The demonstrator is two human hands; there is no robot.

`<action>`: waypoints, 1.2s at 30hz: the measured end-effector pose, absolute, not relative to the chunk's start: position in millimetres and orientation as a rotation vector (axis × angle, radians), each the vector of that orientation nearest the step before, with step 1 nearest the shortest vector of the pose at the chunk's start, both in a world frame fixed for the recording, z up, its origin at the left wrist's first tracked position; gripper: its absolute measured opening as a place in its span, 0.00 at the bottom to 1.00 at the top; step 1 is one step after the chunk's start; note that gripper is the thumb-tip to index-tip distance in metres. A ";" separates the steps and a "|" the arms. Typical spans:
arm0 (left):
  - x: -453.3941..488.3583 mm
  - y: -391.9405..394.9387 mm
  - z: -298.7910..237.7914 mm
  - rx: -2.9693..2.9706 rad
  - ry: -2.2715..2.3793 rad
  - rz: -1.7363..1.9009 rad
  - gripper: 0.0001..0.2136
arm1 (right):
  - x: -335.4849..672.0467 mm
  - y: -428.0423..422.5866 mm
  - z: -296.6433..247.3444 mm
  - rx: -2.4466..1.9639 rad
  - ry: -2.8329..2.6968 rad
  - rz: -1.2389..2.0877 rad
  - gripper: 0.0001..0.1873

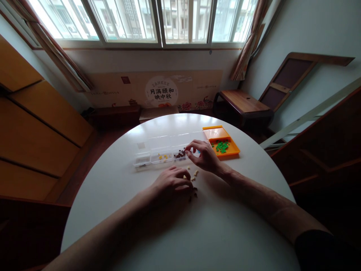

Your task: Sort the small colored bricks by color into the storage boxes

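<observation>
My left hand (173,180) rests low over the white table with its fingers curled, beside small cream pieces (196,173) and several dark brown pieces (195,195). Whatever lies between those fingertips is too small to make out. Over a clear plastic compartment box (142,161) is my right hand (204,155). Its thumb and index finger come close together just above the dark brown pieces (179,154) in one compartment; any piece in that pinch cannot be made out. Yellow pieces (164,157) lie in the compartment to the left. Something blue shows partly behind my right hand.
An orange box (235,153) with green pieces (222,146) stands right of my right hand. The clear lid (158,141) lies folded back behind the compartments. The round white table (107,195) curves off at its edge. Beyond it is a wooden chair (244,101).
</observation>
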State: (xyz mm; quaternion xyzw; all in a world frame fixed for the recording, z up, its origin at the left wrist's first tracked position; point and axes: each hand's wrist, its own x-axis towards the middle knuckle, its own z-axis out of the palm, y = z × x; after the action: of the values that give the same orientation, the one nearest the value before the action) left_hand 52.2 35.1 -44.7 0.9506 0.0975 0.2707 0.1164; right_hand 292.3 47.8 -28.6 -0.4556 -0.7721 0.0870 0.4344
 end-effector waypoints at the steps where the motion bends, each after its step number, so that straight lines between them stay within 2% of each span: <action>1: 52.1 35.1 -44.0 2.765 0.315 0.833 0.06 | 292.3 47.6 -28.2 -1.108 -1.924 0.230 0.04; 7: 41.5 45.5 -33.6 2.489 0.632 1.179 0.03 | 291.5 42.4 -22.8 -0.856 -2.008 0.378 0.03; 12: 32.3 54.8 -28.2 2.288 0.794 1.307 0.05 | 289.0 36.3 -20.2 -0.836 -2.126 0.316 0.02; 19: 35.6 50.6 -27.7 2.268 0.798 1.302 0.07 | 283.5 36.7 -22.7 -0.891 -2.109 0.261 0.06; 30: 36.4 50.0 -27.2 2.276 0.859 1.346 0.05 | 288.8 44.5 -30.5 -0.958 -2.025 0.222 0.04; 36: 38.2 39.7 -20.2 2.468 0.530 1.089 0.05 | 294.4 50.3 -31.3 -1.180 -1.879 0.146 0.01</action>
State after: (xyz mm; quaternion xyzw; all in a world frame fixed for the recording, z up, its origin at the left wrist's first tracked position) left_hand 38.2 39.7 -20.2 0.8805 0.1890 0.3886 0.1950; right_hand 294.4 50.3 -31.3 -0.4759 -0.7576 0.0589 0.4429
